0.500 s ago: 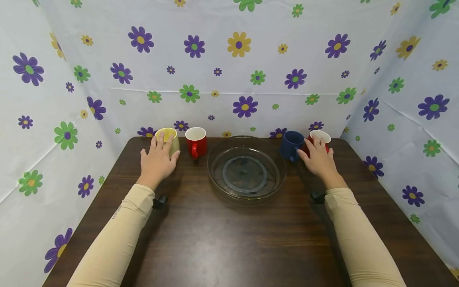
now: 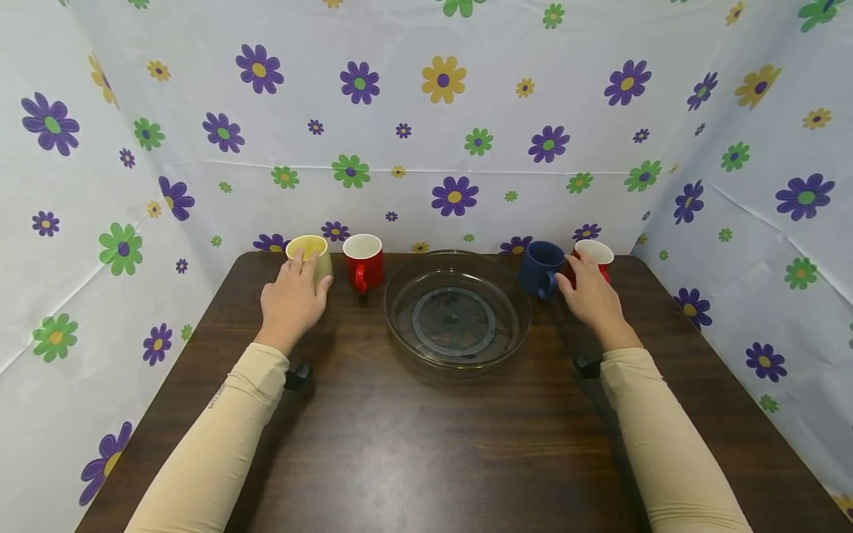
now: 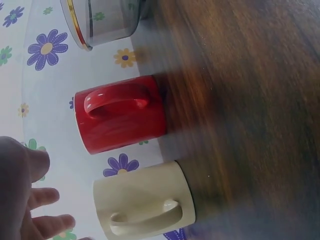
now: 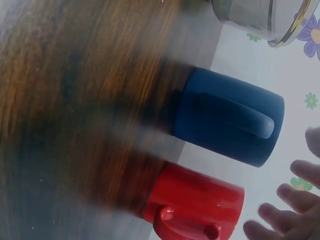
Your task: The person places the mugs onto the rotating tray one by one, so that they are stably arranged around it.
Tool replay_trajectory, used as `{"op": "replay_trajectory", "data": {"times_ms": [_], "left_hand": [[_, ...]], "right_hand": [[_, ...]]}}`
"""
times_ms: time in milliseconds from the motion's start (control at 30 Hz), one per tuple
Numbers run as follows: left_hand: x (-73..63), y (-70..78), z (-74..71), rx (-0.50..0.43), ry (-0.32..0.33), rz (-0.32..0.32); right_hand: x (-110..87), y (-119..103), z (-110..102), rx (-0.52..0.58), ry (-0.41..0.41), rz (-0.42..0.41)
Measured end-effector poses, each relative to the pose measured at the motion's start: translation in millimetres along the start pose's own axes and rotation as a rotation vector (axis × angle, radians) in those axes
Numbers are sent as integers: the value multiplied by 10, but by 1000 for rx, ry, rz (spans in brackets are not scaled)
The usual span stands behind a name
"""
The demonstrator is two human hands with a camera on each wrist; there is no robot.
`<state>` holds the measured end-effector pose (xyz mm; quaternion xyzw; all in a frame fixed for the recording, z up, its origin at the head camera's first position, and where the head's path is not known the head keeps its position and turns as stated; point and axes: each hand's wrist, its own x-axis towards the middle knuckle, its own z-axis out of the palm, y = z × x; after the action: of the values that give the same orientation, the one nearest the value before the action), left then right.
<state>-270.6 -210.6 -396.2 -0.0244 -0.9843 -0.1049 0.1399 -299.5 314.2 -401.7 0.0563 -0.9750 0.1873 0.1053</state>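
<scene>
My left hand (image 2: 292,305) hovers at the pale yellow mug (image 2: 324,268), its fingers loosely bent. The left wrist view shows those fingertips (image 3: 62,222) apart from the mug, near its rim. A red mug (image 2: 375,272) with a white inside stands just right of it, handle toward me. On the other side my right hand (image 2: 593,302) hovers before a second red mug (image 2: 597,252), partly hiding it. Its thumb is near the handle of a blue mug (image 2: 537,271). In the right wrist view the spread fingers (image 4: 300,200) hold nothing.
Between the mug pairs sits a large, round, clear dark-tinted dish (image 2: 436,358). Everything stands toward the back of a dark wooden table (image 2: 426,444). Flower-patterned white sheets (image 2: 400,196) border the table at the back and sides.
Both hands stay near the same mugs. The right hand's fingers have drawn in slightly. The mugs and dish have not moved on the table; the head view has shifted a little.
</scene>
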Motion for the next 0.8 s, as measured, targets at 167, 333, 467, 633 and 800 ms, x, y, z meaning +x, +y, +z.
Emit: {"op": "replay_trajectory", "data": {"times_ms": [167,333,467,633,800], "left_hand": [[4,9,44,-46,96,46],[9,98,57,-108,45,140],[9,184,77,-191,-74,193],[25,268,165,-359,-204,295],[34,317,298,-504,-272,338]], "right_hand": [[-12,-40,27,42,123,-9],[-15,-43,80,117,165,56],[4,-49,116,275,81,143],[10,-75,137,464,-53,266],[17,-81,151,591,-159,345]]}}
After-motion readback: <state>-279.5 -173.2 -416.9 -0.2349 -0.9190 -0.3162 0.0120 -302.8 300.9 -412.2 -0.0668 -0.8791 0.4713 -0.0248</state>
